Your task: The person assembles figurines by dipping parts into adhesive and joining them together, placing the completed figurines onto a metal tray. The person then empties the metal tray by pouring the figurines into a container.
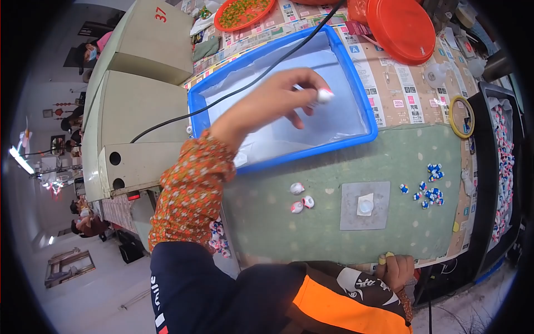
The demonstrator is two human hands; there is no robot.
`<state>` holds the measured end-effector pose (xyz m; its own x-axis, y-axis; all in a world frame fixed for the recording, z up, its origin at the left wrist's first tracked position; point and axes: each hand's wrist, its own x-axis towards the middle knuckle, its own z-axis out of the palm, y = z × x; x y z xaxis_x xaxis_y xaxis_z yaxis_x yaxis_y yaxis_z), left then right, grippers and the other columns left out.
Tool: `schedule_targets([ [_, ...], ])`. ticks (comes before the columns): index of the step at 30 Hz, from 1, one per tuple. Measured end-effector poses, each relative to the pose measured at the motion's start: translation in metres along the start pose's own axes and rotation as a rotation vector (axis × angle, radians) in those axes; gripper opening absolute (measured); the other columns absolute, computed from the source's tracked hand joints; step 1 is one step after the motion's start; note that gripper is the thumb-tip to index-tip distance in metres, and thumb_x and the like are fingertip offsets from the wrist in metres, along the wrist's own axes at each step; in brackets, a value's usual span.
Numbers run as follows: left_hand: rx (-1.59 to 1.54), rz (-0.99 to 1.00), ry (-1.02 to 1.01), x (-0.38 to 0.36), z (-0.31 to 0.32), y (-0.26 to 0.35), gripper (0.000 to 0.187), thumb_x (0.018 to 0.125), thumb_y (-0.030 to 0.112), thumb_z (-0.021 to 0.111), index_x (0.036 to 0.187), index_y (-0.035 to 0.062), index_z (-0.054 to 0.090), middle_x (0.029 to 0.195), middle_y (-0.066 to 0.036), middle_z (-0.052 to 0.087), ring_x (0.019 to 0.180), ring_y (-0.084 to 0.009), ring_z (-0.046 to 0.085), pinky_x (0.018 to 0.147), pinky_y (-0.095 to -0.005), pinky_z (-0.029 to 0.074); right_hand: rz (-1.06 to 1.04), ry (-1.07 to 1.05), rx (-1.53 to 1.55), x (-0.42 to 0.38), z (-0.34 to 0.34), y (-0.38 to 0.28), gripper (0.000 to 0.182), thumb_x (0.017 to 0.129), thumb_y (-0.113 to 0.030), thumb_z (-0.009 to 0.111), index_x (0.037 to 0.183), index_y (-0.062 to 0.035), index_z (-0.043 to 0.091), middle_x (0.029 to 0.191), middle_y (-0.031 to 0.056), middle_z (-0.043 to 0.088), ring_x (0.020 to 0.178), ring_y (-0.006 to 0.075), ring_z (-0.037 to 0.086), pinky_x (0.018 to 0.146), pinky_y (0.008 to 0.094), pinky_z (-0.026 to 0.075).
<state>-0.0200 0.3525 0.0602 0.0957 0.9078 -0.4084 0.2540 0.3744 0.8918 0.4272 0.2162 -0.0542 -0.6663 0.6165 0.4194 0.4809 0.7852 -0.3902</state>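
My left hand [292, 97] is above the blue tray [364, 125], its thumb and fingers pinching a small white painted figure piece [325, 96] with a red top. Low at the table's near edge, my right hand [396, 271] has curled fingers with yellow covers on some of them; whatever it may hold is hidden. On the green mat [267, 234] lie three white and red pieces [297, 207]. A grey square plate [349, 221] bears a white pad with a clear round piece [365, 207]. Several small blue and white pieces [433, 195] lie right of the plate.
A black cable [239, 89] crosses the tray. Beige machine housings [144, 106] stand at left. A red lid [400, 28], an orange-red dish [243, 12] and a yellow ring [461, 117] lie around the mat. At right stands a black bin [484, 234] of painted pieces.
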Motion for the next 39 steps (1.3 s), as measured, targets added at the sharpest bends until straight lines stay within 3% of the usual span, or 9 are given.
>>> schedule_targets([
  [5, -0.045, 0.071, 0.219, -0.082, 0.016, 0.016, 0.021, 0.097, 0.020, 0.059, 0.112, 0.0049, 0.060, 0.107, -0.002, 0.060, 0.087, -0.0091, 0.061, 0.057, -0.0204, 0.052, 0.000, 0.038, 0.005, 0.009, 0.000, -0.005, 0.018, 0.079, -0.002, 0.071, 0.094, -0.0013, 0.059, 0.073, 0.0096, 0.056, 0.059, 0.0257, 0.050, 0.052, 0.0388, 0.039],
  [9, -0.083, -0.070, 0.303, -0.136, 0.064, -0.022, 0.014, 0.097, 0.004, 0.053, 0.109, 0.0032, 0.060, 0.104, -0.001, 0.059, 0.085, -0.0070, 0.057, 0.055, -0.0177, 0.050, 0.019, -0.007, 0.010, 0.007, -0.001, -0.005, 0.022, 0.078, 0.000, 0.071, 0.096, -0.0006, 0.059, 0.073, 0.0106, 0.056, 0.060, 0.0275, 0.050, 0.052, 0.0391, 0.039],
  [14, 0.475, -0.072, 0.476, -0.167, 0.125, -0.079, 0.018, 0.092, 0.003, 0.057, 0.110, 0.0060, 0.062, 0.099, -0.006, 0.058, 0.083, -0.0140, 0.059, 0.063, -0.0280, 0.050, 0.014, 0.102, 0.012, 0.011, 0.004, -0.008, 0.022, 0.078, 0.000, 0.070, 0.098, -0.0002, 0.060, 0.073, 0.0109, 0.057, 0.059, 0.0282, 0.049, 0.052, 0.0401, 0.038],
  [21, 0.561, 0.028, 0.729, -0.168, 0.173, -0.112, 0.022, 0.091, 0.002, 0.058, 0.112, 0.0079, 0.063, 0.109, -0.011, 0.055, 0.087, -0.0232, 0.061, 0.071, -0.0338, 0.050, 0.070, 0.036, 0.074, 0.022, -0.004, -0.014, 0.021, 0.076, 0.003, 0.069, 0.095, -0.0009, 0.061, 0.072, 0.0122, 0.055, 0.060, 0.0301, 0.051, 0.053, 0.0422, 0.039],
  [23, 0.718, 0.195, 0.770, -0.165, 0.181, -0.119, 0.026, 0.091, 0.002, 0.058, 0.116, 0.0088, 0.062, 0.113, -0.014, 0.054, 0.092, -0.0250, 0.061, 0.073, -0.0335, 0.050, 0.139, 0.024, 0.104, 0.027, -0.012, -0.020, 0.018, 0.076, 0.005, 0.068, 0.092, -0.0001, 0.062, 0.072, 0.0127, 0.054, 0.062, 0.0305, 0.052, 0.055, 0.0412, 0.040],
  [27, 0.703, 0.292, 0.807, -0.164, 0.187, -0.117, 0.032, 0.090, 0.001, 0.058, 0.121, 0.0095, 0.062, 0.116, -0.014, 0.055, 0.096, -0.0236, 0.059, 0.074, -0.0326, 0.050, 0.276, 0.129, 0.219, 0.045, -0.028, -0.014, 0.018, 0.078, 0.007, 0.066, 0.095, 0.0003, 0.063, 0.077, 0.0127, 0.056, 0.066, 0.0298, 0.054, 0.059, 0.0381, 0.043],
  [31, 0.381, 0.229, 0.753, -0.166, 0.194, -0.115, 0.037, 0.091, 0.000, 0.058, 0.126, 0.0091, 0.059, 0.120, -0.010, 0.054, 0.089, -0.0164, 0.056, 0.070, -0.0283, 0.049, 0.457, 0.188, 0.292, 0.083, -0.030, 0.001, 0.020, 0.081, 0.008, 0.063, 0.099, -0.0014, 0.064, 0.084, 0.0121, 0.058, 0.070, 0.0276, 0.057, 0.063, 0.0365, 0.047],
  [35, 0.334, 0.225, 0.797, -0.173, 0.191, -0.116, 0.038, 0.092, 0.001, 0.058, 0.130, 0.0071, 0.056, 0.122, -0.007, 0.053, 0.081, -0.0115, 0.052, 0.066, -0.0243, 0.046, 0.446, 0.160, 0.288, 0.117, -0.018, 0.011, 0.020, 0.082, 0.007, 0.062, 0.099, -0.0030, 0.065, 0.088, 0.0111, 0.060, 0.077, 0.0276, 0.059, 0.068, 0.0373, 0.049],
  [39, 0.271, 0.182, 0.842, -0.190, 0.184, -0.123, 0.037, 0.093, 0.001, 0.056, 0.130, 0.0058, 0.056, 0.123, -0.005, 0.054, 0.081, -0.0103, 0.050, 0.068, -0.0236, 0.046, 0.166, 0.145, -0.023, 0.131, -0.007, 0.019, 0.022, 0.081, 0.007, 0.061, 0.099, -0.0044, 0.066, 0.092, 0.0093, 0.061, 0.086, 0.0286, 0.059, 0.074, 0.0382, 0.049],
])
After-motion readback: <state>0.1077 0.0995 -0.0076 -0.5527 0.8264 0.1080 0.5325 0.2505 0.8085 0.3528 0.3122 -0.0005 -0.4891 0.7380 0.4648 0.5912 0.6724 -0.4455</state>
